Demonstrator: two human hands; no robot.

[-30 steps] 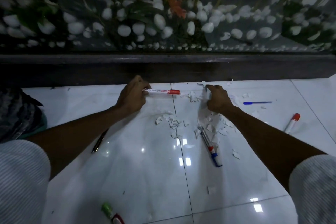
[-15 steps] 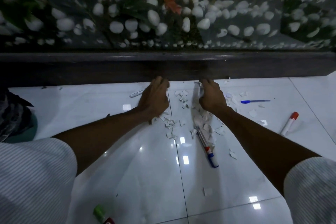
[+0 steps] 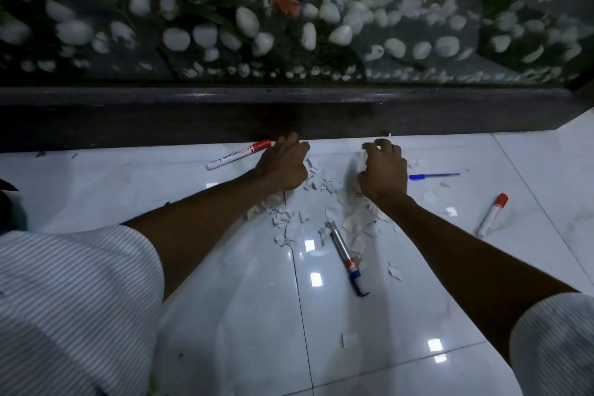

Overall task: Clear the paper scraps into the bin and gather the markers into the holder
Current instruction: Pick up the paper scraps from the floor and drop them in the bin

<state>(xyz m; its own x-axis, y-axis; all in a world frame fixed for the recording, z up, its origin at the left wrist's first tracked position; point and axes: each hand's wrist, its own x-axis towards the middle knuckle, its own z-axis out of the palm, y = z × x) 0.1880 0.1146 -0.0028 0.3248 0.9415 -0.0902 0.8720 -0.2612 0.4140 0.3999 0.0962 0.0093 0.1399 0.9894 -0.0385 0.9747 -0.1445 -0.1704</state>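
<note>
Raking with curled fingers, the left hand (image 3: 283, 164) and right hand (image 3: 382, 170) flank the paper scraps (image 3: 321, 202) on the floor; the right pinches some. Light and flimsy, they look best scooped from underneath, bunched between both palms.

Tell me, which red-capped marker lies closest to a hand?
The white red-capped marker by the dark ledge, beside the left hand; the other lies far right.

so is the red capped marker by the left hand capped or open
Capped. The white marker lies flat on the floor tiles just left of the left hand, its red cap seated on the end nearest the dark ledge.
</note>
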